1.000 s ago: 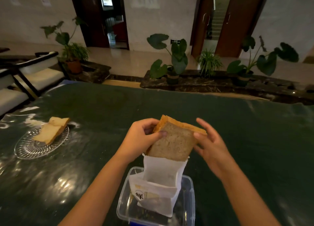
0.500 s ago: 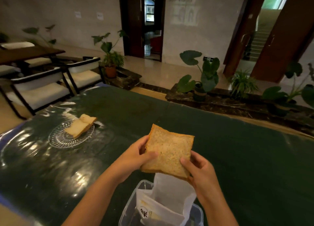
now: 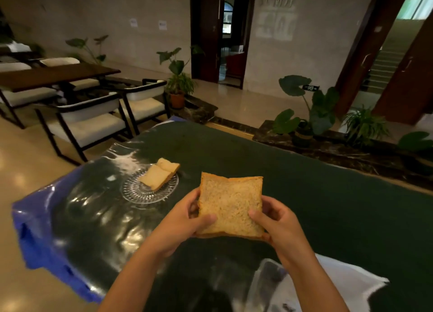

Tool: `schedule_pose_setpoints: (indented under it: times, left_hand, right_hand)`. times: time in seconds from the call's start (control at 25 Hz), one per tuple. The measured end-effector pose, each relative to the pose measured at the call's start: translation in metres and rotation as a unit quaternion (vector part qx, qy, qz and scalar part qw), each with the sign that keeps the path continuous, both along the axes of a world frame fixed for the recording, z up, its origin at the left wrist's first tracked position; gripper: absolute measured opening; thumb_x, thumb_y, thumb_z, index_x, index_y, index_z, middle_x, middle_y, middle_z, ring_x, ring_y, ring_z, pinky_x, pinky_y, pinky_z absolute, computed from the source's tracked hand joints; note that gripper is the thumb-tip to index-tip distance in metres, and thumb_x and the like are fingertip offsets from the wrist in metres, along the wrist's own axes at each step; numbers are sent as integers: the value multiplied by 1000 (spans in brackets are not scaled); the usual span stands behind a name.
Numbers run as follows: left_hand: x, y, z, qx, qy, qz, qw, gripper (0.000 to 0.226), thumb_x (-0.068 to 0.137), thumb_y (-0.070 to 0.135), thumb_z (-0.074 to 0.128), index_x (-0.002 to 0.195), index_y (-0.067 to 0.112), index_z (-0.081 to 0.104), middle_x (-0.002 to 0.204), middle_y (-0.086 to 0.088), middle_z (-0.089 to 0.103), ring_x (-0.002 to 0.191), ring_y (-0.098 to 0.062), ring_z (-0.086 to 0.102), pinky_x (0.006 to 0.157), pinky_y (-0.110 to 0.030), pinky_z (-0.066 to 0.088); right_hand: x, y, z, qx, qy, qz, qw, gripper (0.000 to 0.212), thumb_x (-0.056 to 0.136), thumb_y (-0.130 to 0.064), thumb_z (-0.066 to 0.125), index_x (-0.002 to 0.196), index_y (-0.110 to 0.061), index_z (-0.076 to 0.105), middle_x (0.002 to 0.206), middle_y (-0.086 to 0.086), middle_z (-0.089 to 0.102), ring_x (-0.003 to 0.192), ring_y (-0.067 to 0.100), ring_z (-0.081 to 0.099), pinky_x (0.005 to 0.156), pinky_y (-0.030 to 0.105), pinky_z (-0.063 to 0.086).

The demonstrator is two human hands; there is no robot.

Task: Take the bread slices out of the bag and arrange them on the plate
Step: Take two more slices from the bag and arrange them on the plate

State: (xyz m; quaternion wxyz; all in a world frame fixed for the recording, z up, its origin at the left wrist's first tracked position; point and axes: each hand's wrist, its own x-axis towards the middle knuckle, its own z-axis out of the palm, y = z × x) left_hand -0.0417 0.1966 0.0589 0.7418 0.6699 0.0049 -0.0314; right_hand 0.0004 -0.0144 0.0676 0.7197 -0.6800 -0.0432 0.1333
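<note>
A square brown bread slice [image 3: 230,205] is held above the dark green table [image 3: 328,206], flat side towards me. My left hand [image 3: 180,220] grips its left edge and my right hand [image 3: 280,220] grips its lower right corner. To the left and a little beyond stands a clear glass plate [image 3: 140,194] with two pale bread slices [image 3: 159,175] overlapping on it. The white bag [image 3: 339,286] shows blurred at the bottom right, below my right forearm.
The table's left corner, covered in shiny blue-edged plastic [image 3: 35,229], ends close to the plate. Chairs with white cushions [image 3: 93,121] stand beyond that corner. Potted plants [image 3: 309,114] line a dark ledge behind the table's far edge.
The slice has come fully out of the bag and moved up and left towards the plate. My view has swung left, so the bag and clear box have slid to the bottom edge.
</note>
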Motion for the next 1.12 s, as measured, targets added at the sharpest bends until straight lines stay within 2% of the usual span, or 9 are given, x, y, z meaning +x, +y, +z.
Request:
schedule_pose_setpoints:
  times: [0.16, 0.32, 0.52, 0.64, 0.76, 0.88, 1.0, 1.12]
  left_hand:
    - [-25, 97, 0, 21, -18, 31, 999, 54, 73, 6, 71, 102, 46, 50, 91, 25, 71, 90, -2, 67, 62, -17, 55]
    - [-41, 170, -6, 17, 2, 90, 996, 67, 74, 4, 71, 124, 37, 41, 110, 11, 63, 96, -14, 66, 66, -23, 57]
    - [-34, 229, -26, 43, 19, 106, 993, 73, 73, 14, 74, 131, 37, 38, 117, 16, 57, 103, -13, 63, 72, -23, 57]
    - [-14, 255, -35, 44, 22, 107, 993, 65, 73, 14, 74, 117, 50, 44, 119, 14, 56, 104, -14, 62, 72, -24, 57]
    - [9, 281, -42, 67, 33, 114, 991, 63, 74, 13, 73, 104, 59, 43, 114, 17, 55, 100, -10, 63, 64, -17, 55]
    - [38, 310, -46, 91, 37, 129, 987, 64, 73, 13, 73, 105, 58, 41, 109, 23, 53, 91, 4, 62, 62, -9, 51]
    - [66, 335, -49, 123, 50, 135, 982, 63, 73, 15, 74, 119, 47, 45, 115, 16, 56, 100, -5, 61, 69, -19, 55]
    - [94, 356, -59, 138, 69, 118, 981, 64, 74, 15, 73, 125, 40, 44, 111, 13, 58, 95, -9, 64, 67, -22, 56]
  right_hand:
    - [-19, 103, -9, 8, 3, -2, 1000, 31, 76, -14, 70, 95, -36, 60, 104, -1, 65, 94, 16, 66, 69, 34, 57]
    - [-35, 179, -14, 16, 20, -4, 1000, 30, 76, -13, 70, 92, -37, 60, 99, -4, 67, 89, 14, 67, 60, 27, 56]
    - [-27, 241, -20, -3, 34, -2, 999, 30, 78, -12, 69, 94, -36, 59, 103, -1, 65, 95, 18, 65, 72, 38, 58]
    - [-4, 268, -29, -15, 36, -4, 999, 30, 78, -11, 68, 99, -32, 60, 103, -2, 65, 96, 17, 64, 77, 41, 58]
    - [23, 298, -43, -8, 48, 0, 999, 31, 79, -12, 67, 94, -37, 57, 105, -3, 63, 97, 17, 62, 80, 42, 57]
    - [57, 329, -54, 7, 66, 22, 998, 37, 79, -13, 68, 110, -30, 57, 109, 0, 62, 98, 19, 63, 82, 43, 56]
    - [85, 356, -63, 17, 78, 18, 997, 44, 79, -10, 67, 120, -22, 54, 111, 3, 63, 97, 21, 64, 82, 44, 56]
    - [111, 376, -77, 15, 102, 6, 995, 47, 80, -11, 67, 123, -21, 52, 113, 4, 61, 100, 23, 63, 85, 47, 55]
